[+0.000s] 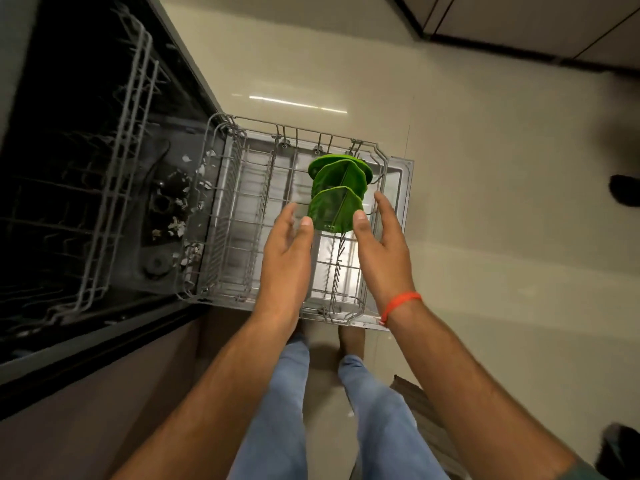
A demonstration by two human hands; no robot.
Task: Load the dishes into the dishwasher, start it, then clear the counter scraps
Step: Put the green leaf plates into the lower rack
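At the left of the frame I have the dishwasher tub (pixel 104 202) standing open and dark, its upper rack (pixel 135 109) still pushed inside. The lower rack (pixel 239 188) is pulled out over the door at centre frame. My left hand (pixel 287 244) hovers above it with fingers straight and relaxed, holding nothing, its thumb just beside the nearest green plate (pixel 334 211). Three green plates stand on edge in a row, right of centre, leaning slightly toward me. My right hand (pixel 379 233) mirrors the left, likewise spread and holding nothing, thumb at that plate's right edge; I cannot tell whether either thumb touches it. I judge the plate is just being seated, so I would check it sits between tines, clear of its neighbour, before fetching more.
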